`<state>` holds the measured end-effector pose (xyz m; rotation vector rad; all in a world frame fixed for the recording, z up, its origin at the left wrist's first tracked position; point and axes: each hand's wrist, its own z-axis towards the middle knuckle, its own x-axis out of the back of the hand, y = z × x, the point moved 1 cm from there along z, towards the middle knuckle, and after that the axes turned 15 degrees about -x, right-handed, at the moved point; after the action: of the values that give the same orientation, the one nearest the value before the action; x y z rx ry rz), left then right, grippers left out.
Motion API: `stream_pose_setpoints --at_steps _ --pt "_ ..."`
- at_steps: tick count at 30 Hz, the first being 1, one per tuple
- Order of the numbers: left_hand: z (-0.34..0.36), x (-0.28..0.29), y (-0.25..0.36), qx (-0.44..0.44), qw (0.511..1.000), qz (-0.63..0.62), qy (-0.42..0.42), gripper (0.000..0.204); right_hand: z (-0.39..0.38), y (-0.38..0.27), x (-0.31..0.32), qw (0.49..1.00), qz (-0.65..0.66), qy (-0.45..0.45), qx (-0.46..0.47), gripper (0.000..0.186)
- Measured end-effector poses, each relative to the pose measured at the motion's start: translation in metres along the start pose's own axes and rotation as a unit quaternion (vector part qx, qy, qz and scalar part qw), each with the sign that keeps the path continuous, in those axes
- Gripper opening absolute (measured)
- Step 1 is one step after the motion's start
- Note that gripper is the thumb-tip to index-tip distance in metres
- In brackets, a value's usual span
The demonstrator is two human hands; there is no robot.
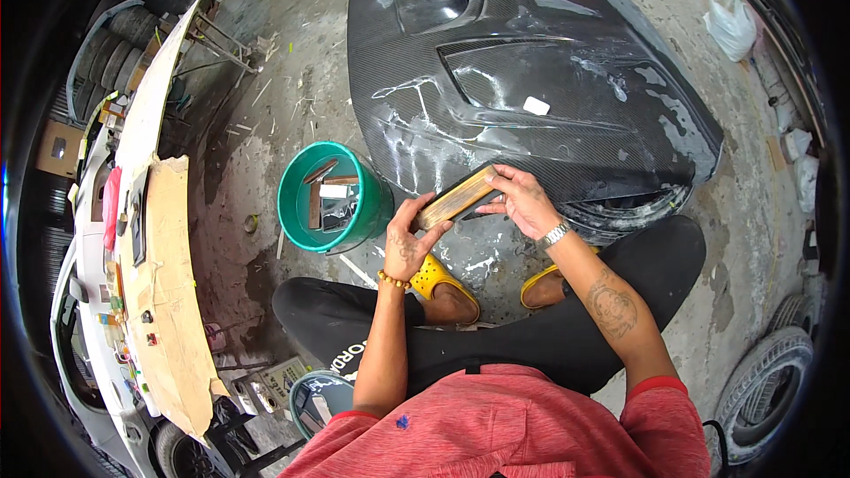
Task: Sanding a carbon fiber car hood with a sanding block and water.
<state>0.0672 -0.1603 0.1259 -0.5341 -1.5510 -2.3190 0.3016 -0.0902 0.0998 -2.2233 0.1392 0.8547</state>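
Observation:
My left hand (408, 237) and my right hand (524, 202) hold a sanding block (455, 201) between them. It is a long wooden block with dark sheet, apparently sandpaper, along its edges. The left fingers and thumb grip its lower left end; the right ones pinch its upper right end. Just beyond it lies a carbon-fibre car hood (549, 53), wet and streaked with whitish residue. On the hood rests a small white block (536, 106). Left of my hands, a green bucket (290, 190) holds water, several brown wooden pieces and a pale block.
A tyre (620, 223) supports the hood's near edge. At far left, a cardboard-covered bench (164, 319) carries tools. Behind my left arm stands a second bucket (305, 403). Tyres (761, 389) lie at lower right; a white plastic bag (730, 22) sits at upper right.

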Motion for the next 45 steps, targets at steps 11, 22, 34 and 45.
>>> stream_pose_setpoints --at_steps 11,22,34,45 --pt "0.001 0.003 0.001 -0.02 1.0 0.01 0.005 0.055 0.001 0.002 0.001 1.0 0.001 -0.009 0.019 0.03" --pt "0.01 -0.02 0.012 -0.105 0.966 0.2 -0.126 0.089 0.0 0.012 -0.006 0.997 -0.059 0.052 0.019 0.037" --pt "0.01 -0.027 0.014 -0.122 0.981 0.15 -0.016 0.054 0.005 0.01 -0.002 0.998 -0.052 0.035 0.023 0.036" --pt "0.011 -0.016 0.026 -0.067 0.995 0.069 0.021 0.05 -0.02 -0.017 -0.017 0.991 -0.05 -0.127 0.003 0.055"
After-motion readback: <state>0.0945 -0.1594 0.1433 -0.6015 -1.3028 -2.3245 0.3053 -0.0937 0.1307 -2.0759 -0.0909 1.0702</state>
